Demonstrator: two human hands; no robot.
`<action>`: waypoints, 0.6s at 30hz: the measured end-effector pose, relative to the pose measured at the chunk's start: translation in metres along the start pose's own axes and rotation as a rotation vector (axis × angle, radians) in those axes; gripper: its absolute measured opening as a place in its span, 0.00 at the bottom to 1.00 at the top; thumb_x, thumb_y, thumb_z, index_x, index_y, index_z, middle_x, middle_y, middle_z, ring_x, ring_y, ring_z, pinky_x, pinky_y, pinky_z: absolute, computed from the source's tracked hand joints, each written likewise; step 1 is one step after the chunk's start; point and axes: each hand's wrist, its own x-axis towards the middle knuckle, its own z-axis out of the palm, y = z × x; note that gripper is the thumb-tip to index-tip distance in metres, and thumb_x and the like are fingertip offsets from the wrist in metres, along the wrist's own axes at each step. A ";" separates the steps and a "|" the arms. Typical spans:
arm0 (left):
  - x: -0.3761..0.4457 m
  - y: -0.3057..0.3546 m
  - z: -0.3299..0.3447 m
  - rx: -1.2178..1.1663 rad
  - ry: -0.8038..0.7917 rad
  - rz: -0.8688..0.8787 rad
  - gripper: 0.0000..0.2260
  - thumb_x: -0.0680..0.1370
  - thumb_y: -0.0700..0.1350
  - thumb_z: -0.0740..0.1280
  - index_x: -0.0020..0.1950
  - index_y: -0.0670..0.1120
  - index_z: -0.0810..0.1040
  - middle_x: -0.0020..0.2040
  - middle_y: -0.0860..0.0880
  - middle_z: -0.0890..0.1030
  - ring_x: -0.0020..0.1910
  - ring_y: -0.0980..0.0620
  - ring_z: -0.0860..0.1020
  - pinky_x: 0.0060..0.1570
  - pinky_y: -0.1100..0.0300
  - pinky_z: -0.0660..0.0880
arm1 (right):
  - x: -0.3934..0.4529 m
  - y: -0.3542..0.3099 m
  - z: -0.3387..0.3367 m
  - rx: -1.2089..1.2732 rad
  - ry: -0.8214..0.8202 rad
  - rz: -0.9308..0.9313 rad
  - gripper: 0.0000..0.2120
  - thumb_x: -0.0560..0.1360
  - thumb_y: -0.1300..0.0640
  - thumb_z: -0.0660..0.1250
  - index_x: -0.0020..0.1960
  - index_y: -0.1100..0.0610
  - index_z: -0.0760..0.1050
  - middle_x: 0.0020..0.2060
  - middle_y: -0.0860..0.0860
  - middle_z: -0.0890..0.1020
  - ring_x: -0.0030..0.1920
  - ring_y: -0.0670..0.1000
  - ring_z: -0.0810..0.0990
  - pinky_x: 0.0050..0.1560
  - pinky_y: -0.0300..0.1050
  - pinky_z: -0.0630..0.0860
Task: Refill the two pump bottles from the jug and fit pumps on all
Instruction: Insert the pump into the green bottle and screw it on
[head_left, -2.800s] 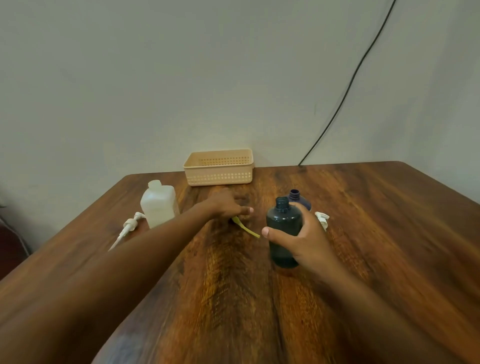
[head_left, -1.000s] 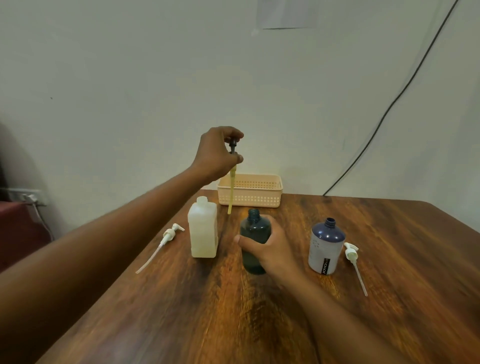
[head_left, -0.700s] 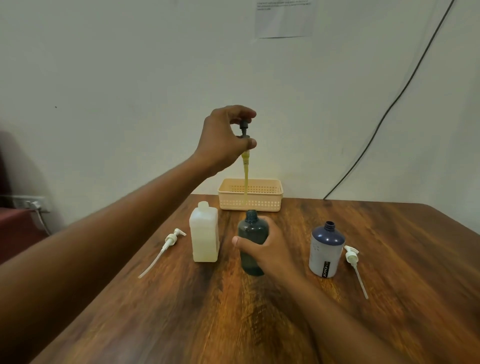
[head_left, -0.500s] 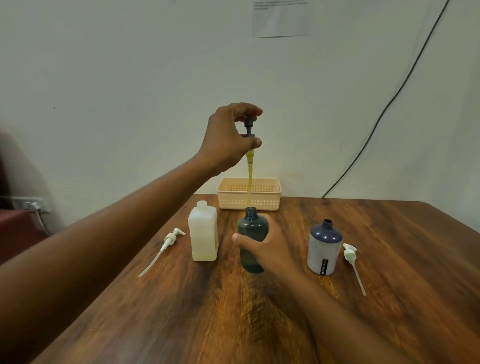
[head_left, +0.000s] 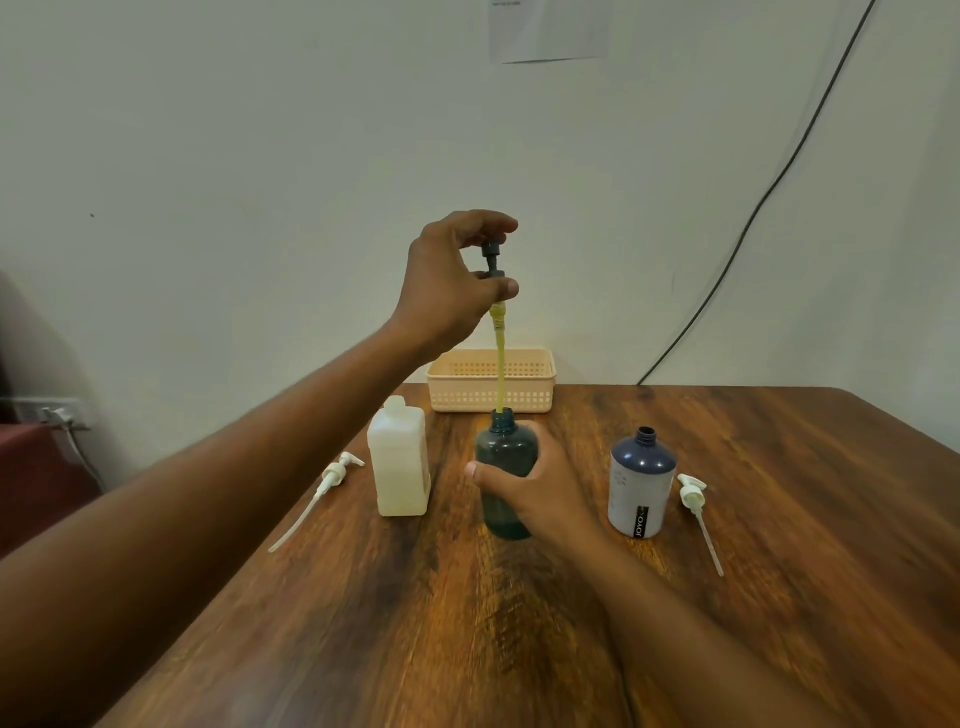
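Note:
My left hand pinches a dark pump by its head, high above the table. Its yellow dip tube hangs straight down, and the tip sits just inside the mouth of the dark teal bottle. My right hand is wrapped around that bottle, which stands upright on the wooden table. A white translucent jug stands to the left, uncapped. A navy-topped white bottle stands open to the right. One white pump lies left of the jug, another white pump right of the navy bottle.
A beige perforated basket sits at the table's far edge against the wall. A black cable runs down the wall to the table's back edge. A paper sheet hangs on the wall. A wall socket is at far left.
My left hand picked the dark pump off the table, raised it and brought it over the teal bottle. The tube's tip has now entered the bottle's mouth. My right hand kept holding the bottle.

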 end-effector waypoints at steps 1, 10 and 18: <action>0.000 0.000 0.000 0.000 0.001 -0.005 0.23 0.72 0.36 0.80 0.66 0.48 0.82 0.60 0.51 0.82 0.61 0.55 0.79 0.48 0.72 0.79 | 0.000 0.000 0.000 -0.003 -0.002 0.000 0.31 0.70 0.47 0.79 0.67 0.47 0.70 0.59 0.42 0.77 0.56 0.44 0.78 0.46 0.32 0.73; -0.029 -0.006 0.017 -0.043 -0.054 -0.030 0.24 0.72 0.34 0.78 0.66 0.47 0.82 0.62 0.51 0.81 0.61 0.55 0.79 0.51 0.72 0.79 | 0.007 -0.006 -0.004 -0.011 0.042 -0.011 0.26 0.69 0.46 0.79 0.62 0.41 0.69 0.53 0.35 0.75 0.52 0.41 0.77 0.43 0.31 0.71; -0.062 -0.011 0.030 -0.135 -0.100 -0.090 0.20 0.73 0.31 0.77 0.62 0.45 0.84 0.62 0.50 0.81 0.63 0.52 0.79 0.59 0.58 0.82 | 0.015 -0.010 -0.012 -0.069 0.109 -0.031 0.21 0.70 0.46 0.78 0.55 0.40 0.69 0.49 0.32 0.74 0.45 0.33 0.77 0.35 0.25 0.69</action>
